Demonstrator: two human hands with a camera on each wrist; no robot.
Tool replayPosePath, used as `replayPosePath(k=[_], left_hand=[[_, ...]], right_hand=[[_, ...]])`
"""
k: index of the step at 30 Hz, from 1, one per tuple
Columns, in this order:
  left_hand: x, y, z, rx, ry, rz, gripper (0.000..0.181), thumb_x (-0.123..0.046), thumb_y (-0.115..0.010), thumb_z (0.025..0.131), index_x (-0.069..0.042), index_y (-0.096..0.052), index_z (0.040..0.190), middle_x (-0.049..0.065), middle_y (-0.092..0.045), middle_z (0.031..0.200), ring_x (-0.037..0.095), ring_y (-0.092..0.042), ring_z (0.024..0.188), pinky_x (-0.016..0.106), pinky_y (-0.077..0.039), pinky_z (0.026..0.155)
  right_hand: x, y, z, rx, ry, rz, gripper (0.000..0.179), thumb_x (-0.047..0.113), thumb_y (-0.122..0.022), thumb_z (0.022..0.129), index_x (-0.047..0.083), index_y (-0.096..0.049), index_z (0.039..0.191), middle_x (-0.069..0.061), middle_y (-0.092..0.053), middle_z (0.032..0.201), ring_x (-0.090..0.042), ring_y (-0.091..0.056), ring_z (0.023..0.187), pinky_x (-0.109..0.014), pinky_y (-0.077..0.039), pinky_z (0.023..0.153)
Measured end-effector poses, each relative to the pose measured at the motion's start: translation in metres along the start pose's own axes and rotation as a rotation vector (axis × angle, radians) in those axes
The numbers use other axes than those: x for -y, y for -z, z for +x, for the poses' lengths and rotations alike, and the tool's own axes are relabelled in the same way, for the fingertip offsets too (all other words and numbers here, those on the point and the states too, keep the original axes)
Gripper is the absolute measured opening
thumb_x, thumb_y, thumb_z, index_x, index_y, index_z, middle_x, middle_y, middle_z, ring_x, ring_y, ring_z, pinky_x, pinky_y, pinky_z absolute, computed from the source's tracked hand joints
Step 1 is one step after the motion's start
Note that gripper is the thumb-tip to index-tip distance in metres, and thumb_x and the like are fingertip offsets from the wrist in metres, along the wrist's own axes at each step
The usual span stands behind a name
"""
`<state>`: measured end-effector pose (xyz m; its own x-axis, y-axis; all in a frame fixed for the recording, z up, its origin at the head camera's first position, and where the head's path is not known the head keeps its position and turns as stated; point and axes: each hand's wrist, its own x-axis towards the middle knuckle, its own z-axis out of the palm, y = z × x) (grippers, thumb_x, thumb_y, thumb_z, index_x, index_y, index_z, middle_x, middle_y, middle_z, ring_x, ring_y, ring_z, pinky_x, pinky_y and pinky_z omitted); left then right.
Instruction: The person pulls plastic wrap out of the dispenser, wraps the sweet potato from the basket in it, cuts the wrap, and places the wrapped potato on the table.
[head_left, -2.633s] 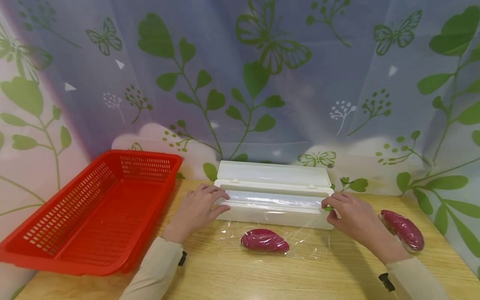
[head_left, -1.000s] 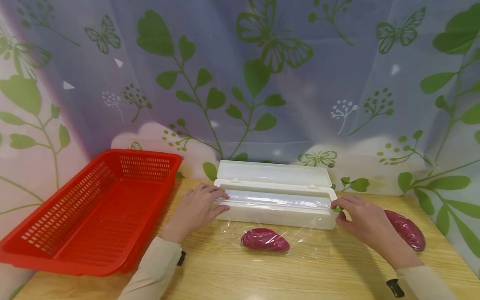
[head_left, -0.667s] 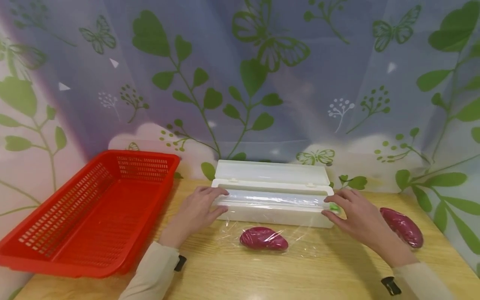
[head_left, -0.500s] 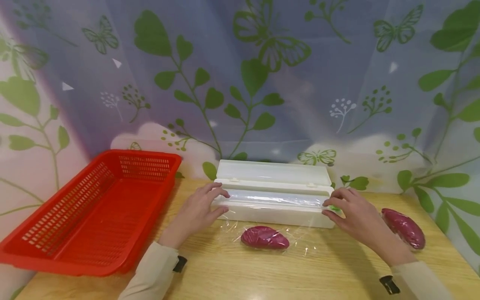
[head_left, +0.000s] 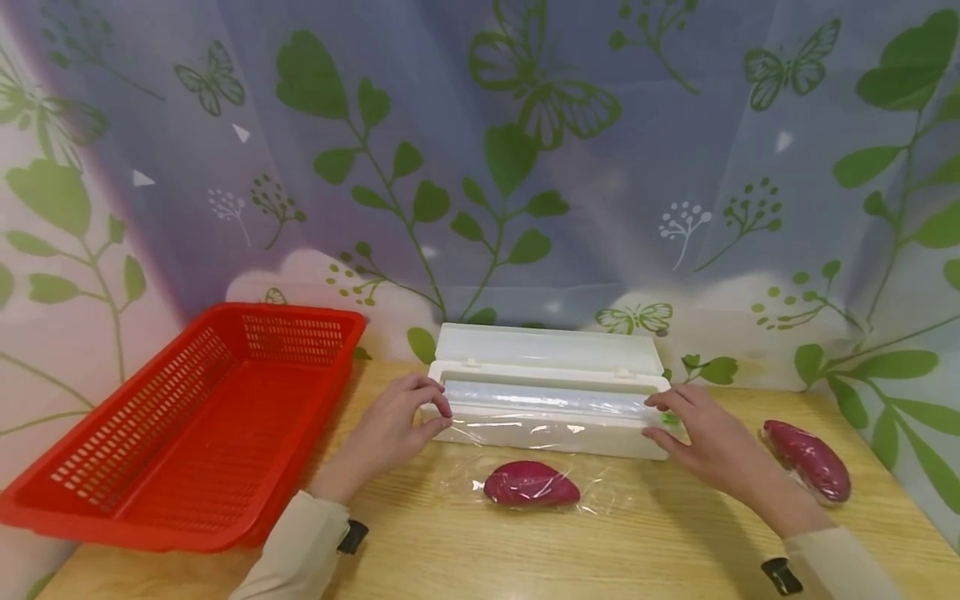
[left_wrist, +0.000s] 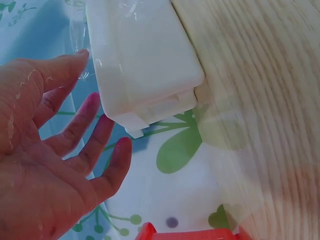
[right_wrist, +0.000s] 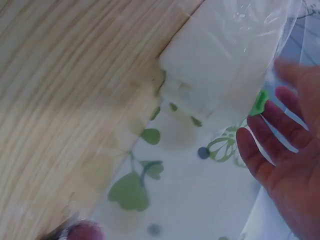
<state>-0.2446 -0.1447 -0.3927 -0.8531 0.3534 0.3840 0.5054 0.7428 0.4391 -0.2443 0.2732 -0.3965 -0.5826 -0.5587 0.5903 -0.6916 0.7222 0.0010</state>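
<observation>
A long white cling film dispenser [head_left: 555, 436] stands on the table, its lid [head_left: 547, 348] tipped back and a roll of clear film inside. My left hand [head_left: 393, 421] is at its left end; thumb and index fingertip pinch the clear cling film [left_wrist: 77, 25] there, the other fingers spread. At the right end, beside the green slider [right_wrist: 259, 103], my right hand [head_left: 708, 437] has thumb and index finger apart, close to the film edge. A purple, sweet-potato-shaped piece [head_left: 531, 484] lies in front, with film over or around it.
A red perforated basket [head_left: 300, 433] stands on the left of the wooden table [head_left: 480, 558]. Another purple piece [head_left: 808, 460], wrapped in film, lies to the right, beyond my right forearm. A patterned cloth [head_left: 450, 167] hangs close behind the dispenser.
My right hand moved the green slider outward, then came back slightly and parted its thumb and index finger. The left thumb and index finger closed on the film, which has shifted over the dispenser's front.
</observation>
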Motion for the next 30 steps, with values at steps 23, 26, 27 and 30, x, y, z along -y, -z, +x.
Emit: replayPosePath(k=[23,26,27,30], left_hand=[[0.003,0.002,-0.004,-0.009,-0.054,0.0,0.013,-0.014,-0.082,0.087,-0.019,-0.069,0.09,0.003,-0.071,0.114,0.024,-0.066,0.109,0.043,-0.057,0.094],[0.003,0.003,-0.005,-0.026,-0.097,-0.021,0.014,-0.013,-0.081,0.087,-0.018,-0.069,0.091,0.002,-0.071,0.111,0.022,-0.065,0.107,0.041,-0.057,0.093],[0.002,0.004,-0.006,-0.031,-0.11,-0.026,0.014,-0.013,-0.081,0.087,-0.018,-0.069,0.092,0.001,-0.071,0.111,0.022,-0.065,0.107,0.041,-0.057,0.092],[0.001,0.006,-0.009,-0.034,-0.164,-0.049,0.014,-0.012,-0.08,0.088,-0.016,-0.071,0.098,0.0,-0.071,0.109,0.021,-0.066,0.105,0.04,-0.057,0.092]], right_hand=[[0.012,-0.01,0.011,-0.039,0.006,0.009,0.029,0.007,-0.091,0.069,0.017,-0.074,0.09,-0.008,-0.067,0.099,-0.028,-0.062,0.093,-0.05,-0.054,0.079],[0.012,-0.01,0.009,-0.063,0.017,0.031,0.023,0.011,-0.09,0.074,0.02,-0.07,0.081,-0.008,-0.067,0.098,-0.029,-0.062,0.093,-0.052,-0.052,0.08],[0.012,-0.009,0.008,-0.074,0.026,0.04,0.017,0.018,-0.086,0.082,0.02,-0.069,0.081,-0.008,-0.067,0.098,-0.03,-0.061,0.094,-0.052,-0.052,0.08],[0.014,-0.006,0.001,-0.11,0.06,0.051,0.029,0.041,-0.061,0.102,0.021,-0.069,0.083,-0.007,-0.067,0.097,-0.029,-0.061,0.096,-0.05,-0.049,0.083]])
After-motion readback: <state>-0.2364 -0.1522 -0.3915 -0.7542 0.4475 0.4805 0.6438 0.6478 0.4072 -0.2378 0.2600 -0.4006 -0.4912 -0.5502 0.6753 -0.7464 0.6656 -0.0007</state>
